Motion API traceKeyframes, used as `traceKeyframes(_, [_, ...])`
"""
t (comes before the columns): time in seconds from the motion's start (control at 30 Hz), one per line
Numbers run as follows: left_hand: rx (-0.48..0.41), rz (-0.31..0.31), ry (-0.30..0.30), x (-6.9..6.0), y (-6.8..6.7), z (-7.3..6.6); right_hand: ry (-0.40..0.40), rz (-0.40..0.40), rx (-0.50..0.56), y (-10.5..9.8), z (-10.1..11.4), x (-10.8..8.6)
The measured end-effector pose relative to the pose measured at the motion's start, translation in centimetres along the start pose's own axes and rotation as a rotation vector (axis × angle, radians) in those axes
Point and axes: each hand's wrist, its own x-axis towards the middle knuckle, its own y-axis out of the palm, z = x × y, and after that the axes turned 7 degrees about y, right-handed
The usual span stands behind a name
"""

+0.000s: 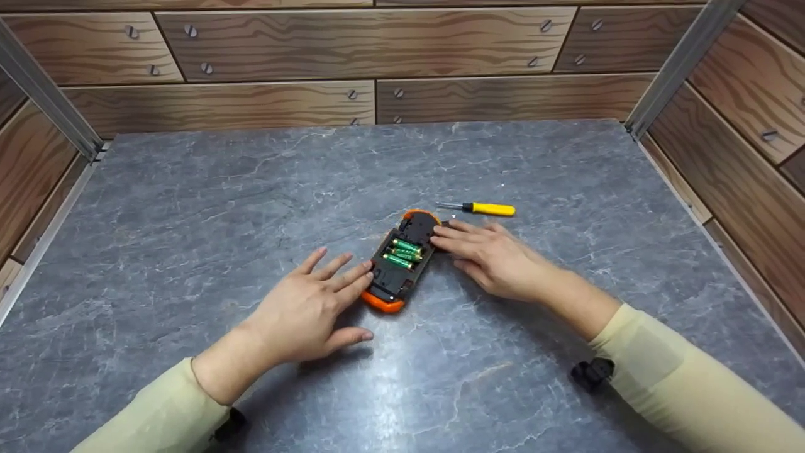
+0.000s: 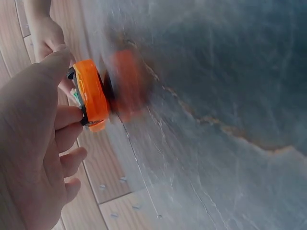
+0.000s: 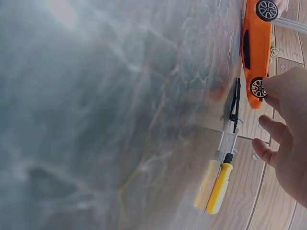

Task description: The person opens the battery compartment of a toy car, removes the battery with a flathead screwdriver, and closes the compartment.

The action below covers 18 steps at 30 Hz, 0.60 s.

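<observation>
An orange toy car (image 1: pixel 383 303) lies upside down on the table, its black underside facing up. Green batteries (image 1: pixel 402 255) sit in the uncovered battery compartment. My left hand (image 1: pixel 302 314) has its fingers spread and fairly straight, with fingertips touching the car's left side near its close end; its thumb is apart from the car. From the right, the extended fingers of my right hand (image 1: pixel 503 258) touch the car's far end, beside a wheel (image 3: pixel 258 88). A thin black piece (image 3: pixel 234 106) lies beside the car, mostly hidden by the right fingers in the head view.
A screwdriver (image 1: pixel 494 209) with a yellow handle lies beyond my right hand, its shaft pointing left. A tiny shiny bit (image 1: pixel 453 216) is near its tip. Wood-patterned walls (image 1: pixel 365 47) border the grey marbled table (image 1: pixel 220 207).
</observation>
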Motion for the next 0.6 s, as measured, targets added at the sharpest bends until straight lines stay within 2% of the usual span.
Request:
traceKeyframes(0.3, [-0.029, 0.024, -0.058, 0.0, 0.0, 0.9, -0.051, -0.038, -0.006, 0.0, 0.6, -1.0])
traceKeyframes(0.47, [-0.050, 0.050, -0.090, 0.2, 0.1, 1.3, -0.049, -0.041, -0.003, -0.1, 0.9, -1.6])
traceKeyframes(0.6, [-0.060, 0.042, -0.096, 0.4, 0.3, 1.8, -0.052, -0.044, 0.011, -0.1, 1.0, -2.0])
